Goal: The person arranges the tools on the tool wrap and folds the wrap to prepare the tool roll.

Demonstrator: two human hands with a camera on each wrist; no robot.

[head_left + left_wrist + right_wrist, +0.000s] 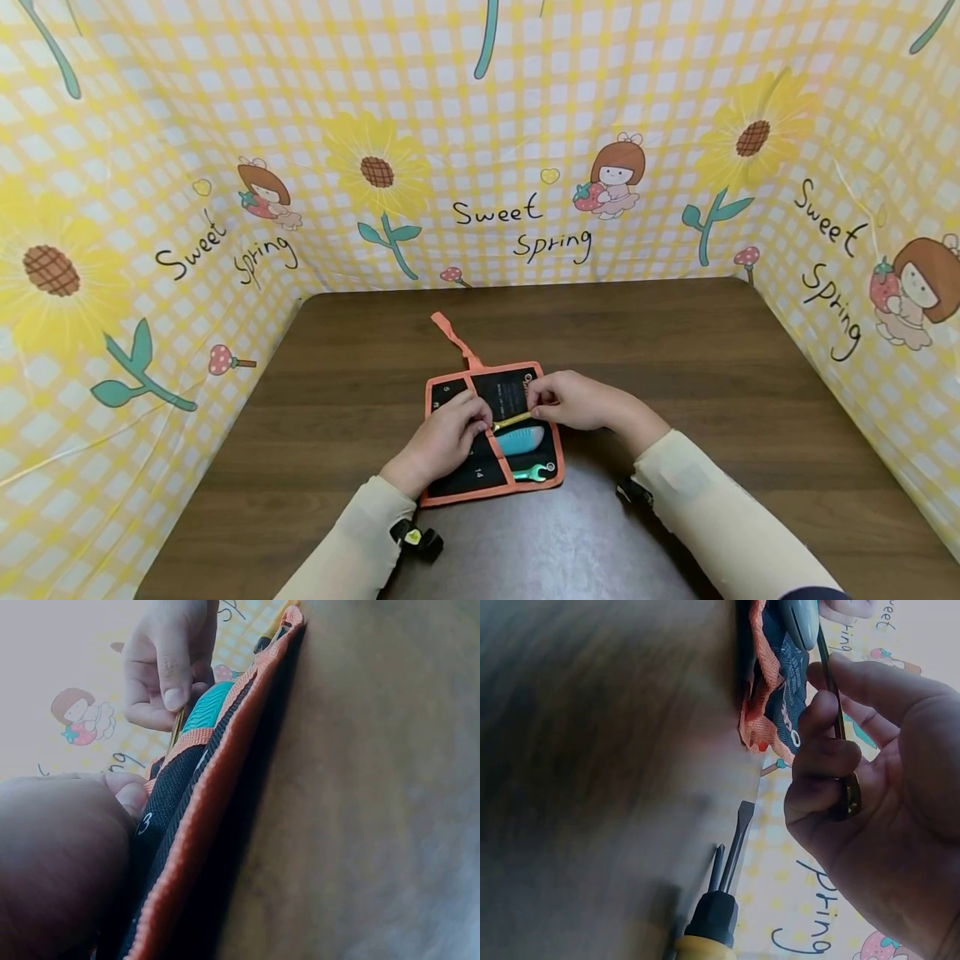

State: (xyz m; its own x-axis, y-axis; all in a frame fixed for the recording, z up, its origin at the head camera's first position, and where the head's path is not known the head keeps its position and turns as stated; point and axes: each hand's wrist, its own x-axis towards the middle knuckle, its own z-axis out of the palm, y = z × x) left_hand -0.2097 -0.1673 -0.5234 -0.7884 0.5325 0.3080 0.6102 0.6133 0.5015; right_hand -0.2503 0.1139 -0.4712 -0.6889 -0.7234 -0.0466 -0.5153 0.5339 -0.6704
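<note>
A black tool pouch (pixel 487 483) with orange trim lies unrolled on the table. My right hand (pixel 577 400) holds a slim gold-coloured wrench (pixel 513 420) between thumb and fingers, its far end at the orange pocket edge. In the right wrist view the wrench (pixel 838 712) runs along the curled fingers toward the palm. Over the pouch's middle, my left hand (pixel 446 437) pinches the pocket's orange border beside the wrench. A turquoise handle (pixel 521 440) pokes from the pocket just below, and under that a green open-end wrench (pixel 532 473) shows its jaw end.
An orange strap (pixel 453 337) stretches from the pouch's far edge. In the right wrist view, a flat-tipped screwdriver (pixel 737 847) and a second pointed shaft (pixel 717 866) lie near the hand. Patterned yellow checked cloth (pixel 495 167) walls the brown table (pixel 337 350) on its back and sides.
</note>
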